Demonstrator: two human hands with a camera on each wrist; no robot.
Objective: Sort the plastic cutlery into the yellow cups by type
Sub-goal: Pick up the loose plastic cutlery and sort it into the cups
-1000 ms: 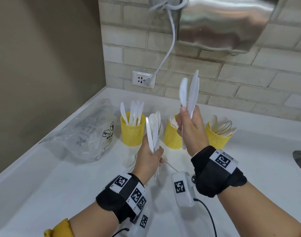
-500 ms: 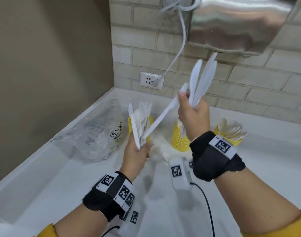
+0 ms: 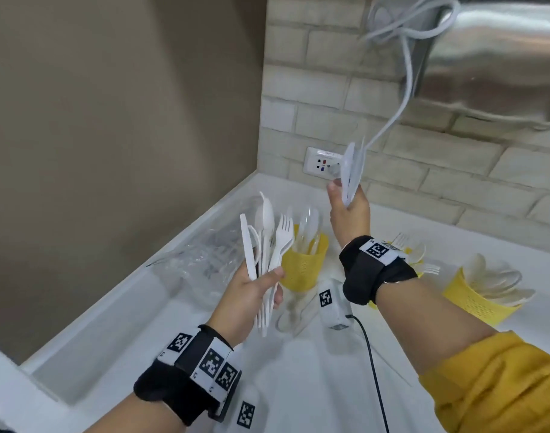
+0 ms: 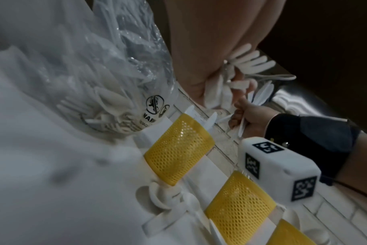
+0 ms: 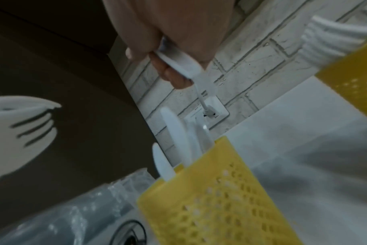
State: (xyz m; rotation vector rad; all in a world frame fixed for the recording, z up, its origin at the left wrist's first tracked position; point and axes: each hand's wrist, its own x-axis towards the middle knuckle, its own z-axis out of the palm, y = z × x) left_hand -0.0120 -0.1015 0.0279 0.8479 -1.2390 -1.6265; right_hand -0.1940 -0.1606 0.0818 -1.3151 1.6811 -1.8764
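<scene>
My left hand (image 3: pixel 269 287) grips a mixed bunch of white plastic cutlery (image 3: pixel 267 242), upright, with a fork, a spoon and a knife showing. My right hand (image 3: pixel 345 196) is raised higher, toward the back wall, and pinches a few knives (image 3: pixel 352 170) by their handles (image 5: pixel 182 63). Three yellow mesh cups stand on the counter. The left cup (image 3: pixel 302 265) holds knives (image 5: pixel 175 132) and lies below and between the hands. The middle cup (image 3: pixel 413 253) holds forks and is mostly hidden by my right wrist. The right cup (image 3: pixel 477 304) holds spoons.
A clear plastic bag (image 3: pixel 205 257) with more cutlery lies left of the cups, by the side wall. Loose white pieces (image 3: pixel 294 314) lie on the counter (image 3: pixel 314 385) in front of the left cup. A wall socket (image 3: pixel 322 160) with a white cable and a steel dispenser (image 3: pixel 502 51) are behind.
My right hand has drawn a knife out of the left hand's bunch and lifted it up and back. The hands are now apart. The left hand's bunch has fanned out.
</scene>
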